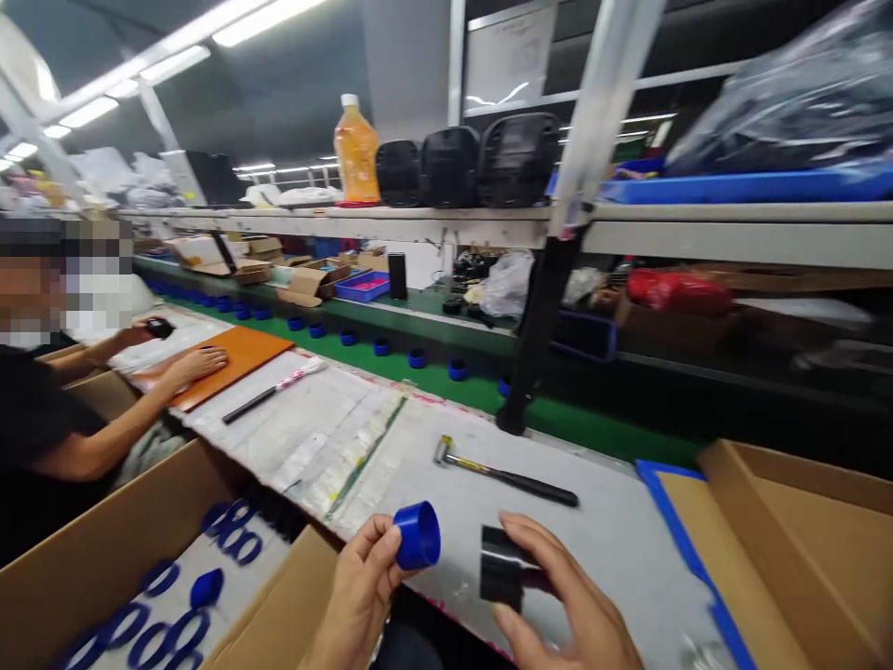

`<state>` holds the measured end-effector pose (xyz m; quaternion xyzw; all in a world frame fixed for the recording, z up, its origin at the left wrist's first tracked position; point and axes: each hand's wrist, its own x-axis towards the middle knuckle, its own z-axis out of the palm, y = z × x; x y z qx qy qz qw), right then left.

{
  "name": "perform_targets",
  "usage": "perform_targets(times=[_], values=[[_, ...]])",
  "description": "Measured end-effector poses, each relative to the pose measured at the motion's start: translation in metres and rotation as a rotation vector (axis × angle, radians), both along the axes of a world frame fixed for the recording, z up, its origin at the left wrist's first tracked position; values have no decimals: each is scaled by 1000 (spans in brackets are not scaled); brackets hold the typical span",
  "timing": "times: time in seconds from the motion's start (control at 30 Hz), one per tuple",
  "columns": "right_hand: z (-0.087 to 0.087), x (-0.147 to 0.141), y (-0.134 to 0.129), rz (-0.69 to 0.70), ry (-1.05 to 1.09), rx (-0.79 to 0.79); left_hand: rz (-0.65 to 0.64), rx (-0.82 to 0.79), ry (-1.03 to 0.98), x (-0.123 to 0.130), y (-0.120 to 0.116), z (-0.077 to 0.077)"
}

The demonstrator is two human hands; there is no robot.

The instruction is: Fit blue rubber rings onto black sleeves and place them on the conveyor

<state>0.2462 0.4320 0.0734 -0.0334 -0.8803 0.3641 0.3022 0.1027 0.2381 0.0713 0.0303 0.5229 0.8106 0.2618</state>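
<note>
My left hand (366, 568) pinches a short blue plastic ring (419, 536) between thumb and fingers, its opening turned toward the right. Facing it, my right hand (558, 596) grips a black cylindrical part (499, 566) between thumb and fingertips. A small gap separates the ring from the black part, and both are held above the front edge of the white worktop (411, 465). Beyond my hands lies a hammer (509, 473) with a black handle, its head to the left.
An open cardboard box (279, 596) at lower left holds several blue rings (150, 642). A green conveyor (481, 395) carries a row of blue rings. Cardboard boxes (802, 558) stand at right. A co-worker (62, 419) sits at left beside an orange board (237, 363). A post (537, 335) rises behind the hammer.
</note>
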Motion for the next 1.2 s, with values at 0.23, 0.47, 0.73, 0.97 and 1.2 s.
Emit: perform_targets(times=[0.23, 0.47, 0.73, 0.97, 1.2], values=[[-4, 2, 4, -74, 78, -154, -141, -46, -45, 30, 57, 7], [3, 12, 12, -29, 110, -7, -93, -139, 31, 33, 70, 15], [10, 26, 17, -49, 132, 166, -232, -231, 75, 30, 70, 23], [-6, 26, 10, -73, 157, 16, -226, -287, 108, 34, 77, 18], [-42, 30, 21, -164, 15, -94, -295, -344, 303, 34, 99, -2]])
